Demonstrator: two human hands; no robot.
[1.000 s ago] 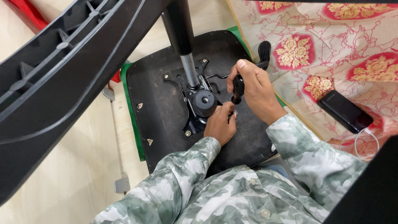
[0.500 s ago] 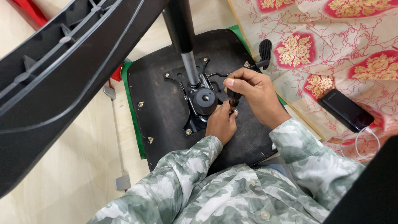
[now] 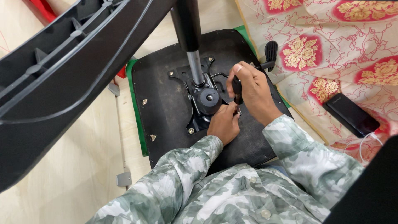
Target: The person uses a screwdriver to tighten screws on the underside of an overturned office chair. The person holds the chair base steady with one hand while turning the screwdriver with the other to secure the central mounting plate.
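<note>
An upturned office-chair seat, its black underside facing up, lies on the floor with a green edge showing along its left side. A black metal mechanism plate is set on it, with the gas-lift column rising out of its hub and a lever with a black paddle handle projecting to the right.

The right hand is clenched around a dark-handled screwdriver, held upright with its tip aimed down at the plate's right edge. The left hand rests on the seat just below, its fingertips pinched at the tool's tip, seemingly steadying a small fastener; the fastener itself cannot be made out.

The step in hand appears to be the fixing of the plate to the seat at its right-hand hole. The next move seems to call for the tip to be kept seated and square while downward pressure and turning are applied, the left fingers being drawn clear once the thread bites.

A black phone lies on the floral cloth to the right, well apart.
</note>
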